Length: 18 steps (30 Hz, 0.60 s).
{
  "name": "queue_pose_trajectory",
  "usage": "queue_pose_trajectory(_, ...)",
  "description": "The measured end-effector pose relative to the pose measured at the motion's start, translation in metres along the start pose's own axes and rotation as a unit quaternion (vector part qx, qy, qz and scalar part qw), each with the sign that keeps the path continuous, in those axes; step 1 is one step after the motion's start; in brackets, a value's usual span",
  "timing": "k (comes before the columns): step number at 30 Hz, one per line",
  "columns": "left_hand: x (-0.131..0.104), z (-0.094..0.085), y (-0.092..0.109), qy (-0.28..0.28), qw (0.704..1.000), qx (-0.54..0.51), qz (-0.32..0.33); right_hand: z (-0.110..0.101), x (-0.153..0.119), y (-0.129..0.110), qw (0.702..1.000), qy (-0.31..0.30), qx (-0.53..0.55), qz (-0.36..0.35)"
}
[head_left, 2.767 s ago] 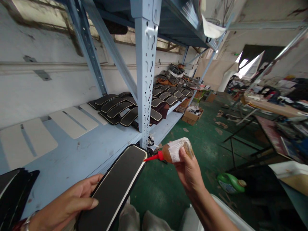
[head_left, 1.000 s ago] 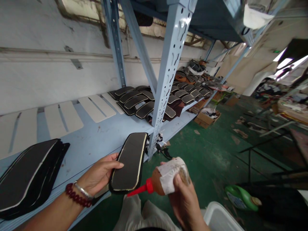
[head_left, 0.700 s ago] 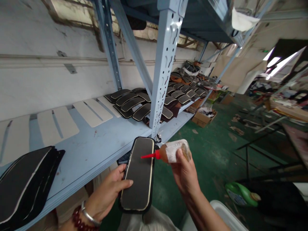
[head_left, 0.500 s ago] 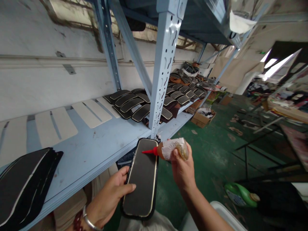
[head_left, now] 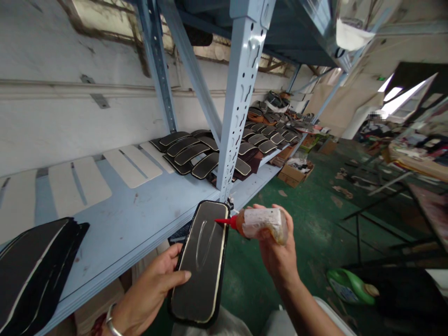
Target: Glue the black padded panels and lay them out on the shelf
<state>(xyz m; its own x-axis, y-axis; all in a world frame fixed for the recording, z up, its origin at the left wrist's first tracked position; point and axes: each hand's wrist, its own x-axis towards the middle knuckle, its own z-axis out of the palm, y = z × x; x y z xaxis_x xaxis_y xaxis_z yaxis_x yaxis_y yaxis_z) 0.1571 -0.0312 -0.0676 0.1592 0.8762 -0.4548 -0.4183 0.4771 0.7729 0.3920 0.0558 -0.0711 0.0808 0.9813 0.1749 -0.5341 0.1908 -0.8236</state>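
Note:
My left hand point(head_left: 163, 280) grips the left edge of a long dark panel with rounded corners point(head_left: 199, 289), thumb on its face and fingers underneath. The panel has a black border and a thin pale line along its edge. A shiny looped streak of clear glue point(head_left: 200, 247) lies on its upper half. My right hand point(head_left: 280, 252) is closed around a glue bottle point(head_left: 262, 223) with a white label and a red nozzle. The bottle lies nearly level, its red tip pointing left over the panel's upper right part, at the streak's end.
A blue shelf point(head_left: 140, 200) runs along the left, bearing white flat strips point(head_left: 133, 165) and a stack of dark panels point(head_left: 31, 270). More dark panels point(head_left: 191, 154) lie overlapped behind the blue upright point(head_left: 240, 93). A green jug point(head_left: 350, 285) and a cardboard box point(head_left: 296, 172) are at the right.
A looped glue streak now shows on the panel, which was bare before. My right hand and the bottle have moved slightly right. The panel and my left hand have shifted a little left and down.

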Motion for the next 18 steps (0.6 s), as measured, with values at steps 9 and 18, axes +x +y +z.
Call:
queue_pose_trajectory(9, 0.007, 0.0, 0.0, 0.02, 1.0, -0.011, 0.007, -0.004, -0.013, 0.018, 0.991, 0.009, 0.02, 0.136)
queue_pose_trajectory(18, 0.021, -0.009, -0.008, 0.031, 0.999, -0.029, 0.004, -0.008, -0.013, 0.025, 0.978, 0.063, 0.059, 0.188)
